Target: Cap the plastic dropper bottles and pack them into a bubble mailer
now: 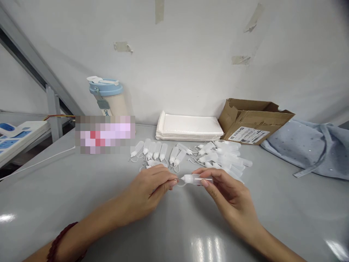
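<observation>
A small translucent needle-tip squeeze bottle (195, 179) lies sideways above the grey table, its white nozzle pointing left. My right hand (231, 198) grips its body between thumb and fingers. At the nozzle's thin tip, my left hand (155, 187) is pinched closed; the fingertips cover what they hold, and a thin white strap loops from the bottle toward them. Just beyond my hands, several similar bottles (156, 150) lie in a loose row. More of them form a pile (227, 156) to the right.
White padded envelopes (191, 125) are stacked against the wall beside an open cardboard box (253, 122). Grey-blue fabric (308, 149) lies at the right. A blue-lidded tumbler (109, 96) stands back left, behind a blurred item (106, 134). A power strip (21, 136) and white cable (40, 162) are at far left.
</observation>
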Action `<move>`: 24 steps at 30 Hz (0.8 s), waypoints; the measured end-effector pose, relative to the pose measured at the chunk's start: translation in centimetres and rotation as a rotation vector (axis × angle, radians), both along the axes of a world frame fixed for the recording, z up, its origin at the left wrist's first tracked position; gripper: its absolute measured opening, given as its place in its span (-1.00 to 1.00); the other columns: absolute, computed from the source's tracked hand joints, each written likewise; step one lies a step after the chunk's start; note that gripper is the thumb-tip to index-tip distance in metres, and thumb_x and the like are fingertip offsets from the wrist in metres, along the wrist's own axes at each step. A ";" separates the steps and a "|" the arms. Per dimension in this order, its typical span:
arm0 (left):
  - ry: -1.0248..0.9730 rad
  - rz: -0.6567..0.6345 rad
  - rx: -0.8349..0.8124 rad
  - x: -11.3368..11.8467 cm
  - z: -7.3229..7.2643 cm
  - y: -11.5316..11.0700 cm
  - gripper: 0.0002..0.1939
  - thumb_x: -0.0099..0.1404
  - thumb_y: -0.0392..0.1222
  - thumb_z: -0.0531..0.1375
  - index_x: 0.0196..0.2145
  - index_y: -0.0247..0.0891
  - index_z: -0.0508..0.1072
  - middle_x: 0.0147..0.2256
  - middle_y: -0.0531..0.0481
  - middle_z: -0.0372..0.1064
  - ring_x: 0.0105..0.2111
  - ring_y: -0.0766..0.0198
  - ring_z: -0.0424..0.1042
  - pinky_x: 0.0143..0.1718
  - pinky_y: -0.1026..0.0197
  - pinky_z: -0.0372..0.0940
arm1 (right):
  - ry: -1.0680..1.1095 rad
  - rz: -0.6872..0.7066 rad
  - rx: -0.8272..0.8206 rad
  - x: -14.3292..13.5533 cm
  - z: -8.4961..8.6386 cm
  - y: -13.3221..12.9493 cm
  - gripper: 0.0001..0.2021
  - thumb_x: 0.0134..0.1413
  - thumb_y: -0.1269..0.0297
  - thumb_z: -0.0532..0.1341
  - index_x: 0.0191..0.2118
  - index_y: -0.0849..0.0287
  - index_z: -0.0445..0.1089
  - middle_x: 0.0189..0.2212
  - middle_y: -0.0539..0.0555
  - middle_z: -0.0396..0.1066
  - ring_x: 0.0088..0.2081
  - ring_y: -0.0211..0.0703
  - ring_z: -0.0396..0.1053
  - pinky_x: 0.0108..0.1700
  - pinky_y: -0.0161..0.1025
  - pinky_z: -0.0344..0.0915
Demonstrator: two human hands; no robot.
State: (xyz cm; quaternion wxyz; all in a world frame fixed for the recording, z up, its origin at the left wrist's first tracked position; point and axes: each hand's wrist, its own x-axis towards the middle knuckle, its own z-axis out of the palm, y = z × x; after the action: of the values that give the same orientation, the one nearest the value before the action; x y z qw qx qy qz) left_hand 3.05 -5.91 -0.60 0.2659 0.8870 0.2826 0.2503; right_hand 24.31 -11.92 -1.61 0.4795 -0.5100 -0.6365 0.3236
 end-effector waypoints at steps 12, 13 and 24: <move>-0.018 -0.007 0.007 0.1 0.1 -0.1 -0.83 0.36 -0.33 0.01 -0.30 -0.27 0.38 -0.44 0.07 0.35 -0.40 0.33 0.28 -0.35 0.32 0.17 | -0.099 0.013 0.103 0.1 0.2 -0.3 -0.86 0.18 0.41 0.12 -0.19 0.06 0.36 -0.22 0.02 0.45 -0.24 -0.22 0.43 -0.27 -0.32 0.36; -0.016 -0.008 0.007 0.1 0.0 -0.1 -0.83 0.37 -0.33 0.00 -0.30 -0.26 0.38 -0.44 0.07 0.35 -0.40 0.32 0.28 -0.35 0.31 0.17 | -0.115 0.016 0.122 0.2 0.2 -0.3 -0.85 0.17 0.43 0.12 -0.19 0.07 0.36 -0.22 0.03 0.45 -0.22 -0.20 0.43 -0.26 -0.30 0.37; 0.183 -0.038 0.073 0.0 -0.4 -0.4 -0.73 0.40 -0.30 -0.10 -0.30 -0.28 0.38 -0.41 0.00 0.34 -0.39 0.25 0.25 -0.34 0.22 0.17 | -0.444 0.155 0.400 0.6 0.4 -0.2 -0.70 0.12 0.63 0.03 -0.11 0.13 0.27 -0.16 0.15 0.38 -0.20 -0.14 0.39 -0.23 -0.21 0.37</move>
State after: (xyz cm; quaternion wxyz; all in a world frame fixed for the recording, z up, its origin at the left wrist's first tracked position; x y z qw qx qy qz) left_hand 3.07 -6.29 -1.03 0.2112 0.9205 0.2794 0.1735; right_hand 24.92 -12.07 -1.22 0.3937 -0.4133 -0.8139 0.1082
